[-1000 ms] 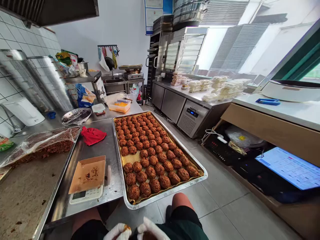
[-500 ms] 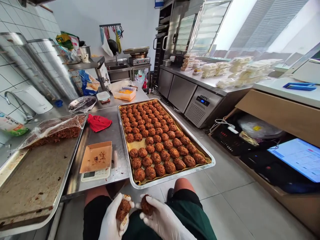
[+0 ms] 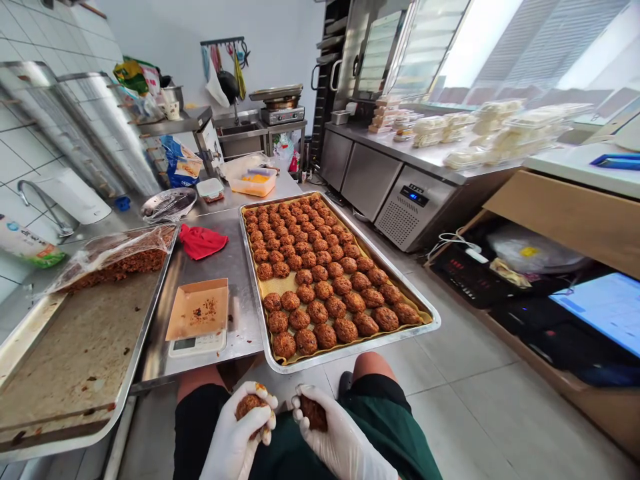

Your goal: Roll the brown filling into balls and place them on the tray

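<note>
My left hand [image 3: 241, 430], in a white glove with orange-brown smears on the fingertips, is closed round a brown grainy ball [image 3: 249, 405]. A second, darker ball [image 3: 314, 415] sits in my gloved right hand [image 3: 334, 427], its fingers curled about it. Both hands are above my lap, a little apart, in front of a large metal baking tray [image 3: 353, 345]. Rows of similar balls [image 3: 324, 289] lie on the tray's yellowish liner, with a gap at the left side. Left of that tray a brown paper box [image 3: 176, 313] holding crumbs rests on a kitchen scale [image 3: 200, 343].
At left, a second tray [image 3: 75, 333] holds brown mixture [image 3: 130, 268] under plastic wrap. A red cloth [image 3: 203, 241] lies between the trays. Farther back are an orange-filled plastic container [image 3: 253, 183] and a lidded tub [image 3: 210, 190]. A cardboard box [image 3: 565, 213] stands at right.
My left fingers have closed further round their ball, with the thumb now across it. My right hand has turned its ball and curled round it. The view has shifted slightly.
</note>
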### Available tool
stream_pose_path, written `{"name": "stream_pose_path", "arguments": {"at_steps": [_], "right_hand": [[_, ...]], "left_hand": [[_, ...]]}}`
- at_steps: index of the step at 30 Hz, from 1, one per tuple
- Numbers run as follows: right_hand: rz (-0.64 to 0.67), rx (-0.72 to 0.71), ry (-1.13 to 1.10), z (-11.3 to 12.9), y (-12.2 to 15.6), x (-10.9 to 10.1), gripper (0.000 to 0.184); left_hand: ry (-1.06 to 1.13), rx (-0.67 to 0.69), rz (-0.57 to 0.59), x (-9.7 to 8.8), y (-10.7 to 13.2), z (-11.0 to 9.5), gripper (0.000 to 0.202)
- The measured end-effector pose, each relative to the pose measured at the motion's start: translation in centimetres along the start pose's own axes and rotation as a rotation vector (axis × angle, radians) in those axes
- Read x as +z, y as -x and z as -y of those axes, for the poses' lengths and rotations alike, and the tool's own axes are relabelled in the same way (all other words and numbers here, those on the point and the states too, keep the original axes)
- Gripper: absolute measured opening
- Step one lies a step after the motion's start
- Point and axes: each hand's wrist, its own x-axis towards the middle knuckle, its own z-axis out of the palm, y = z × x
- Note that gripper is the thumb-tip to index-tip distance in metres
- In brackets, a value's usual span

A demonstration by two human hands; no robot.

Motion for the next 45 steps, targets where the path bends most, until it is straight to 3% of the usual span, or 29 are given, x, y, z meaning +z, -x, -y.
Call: {"name": "stream_pose_path", "arguments": {"at_steps": [3,10,15,18,20,25,28,33,39,45], "right_hand": [[-0.006,0.019,-0.034,0.0,-0.9,-0.9,0.015],[0.058,-0.004,-0.086,0.8,-5.6,-3.7,0.021],[0.041,-0.01,-0.093,1.6,-7.6,-5.6,0.023],[0.027,-0.005,-0.103,1.7,-8.0,-6.4,0.022],[0.024,-0.003,-0.108,1.7,-8.3,-6.8,0.021],[0.012,0.016,-0.114,1.7,-9.0,-7.4,0.026],[-0.005,0.015,-0.12,1.8,-9.3,-7.9,0.026],[-0.029,-0.005,-0.134,1.7,-9.5,-8.4,0.02],[-0.038,-0.011,-0.147,1.9,-9.8,-8.5,0.02],[-0.042,-0.002,-0.161,1.9,-10.0,-8.6,0.019]], "left_hand": [[0.11,-0.019,0.035,0.0,-0.2,-0.3,0.024],[-0.035,-0.015,-0.203,0.0,-2.1,1.0,0.05],[-0.201,0.171,-0.083,0.0,-0.7,-1.6,0.025],[-0.472,0.28,-0.158,-0.1,0.7,-3.5,0.026],[-0.524,0.314,-0.194,0.0,1.4,-4.3,0.028],[-0.363,0.408,-0.155,0.7,2.0,-4.7,0.025],[-0.236,0.386,-0.133,1.1,1.9,-4.3,0.026],[-0.079,0.375,-0.059,1.4,1.8,-4.1,0.009],[0.028,0.332,-0.039,1.2,1.9,-4.4,0.009],[0.125,0.4,-0.094,0.7,1.8,-4.1,0.011]]}}
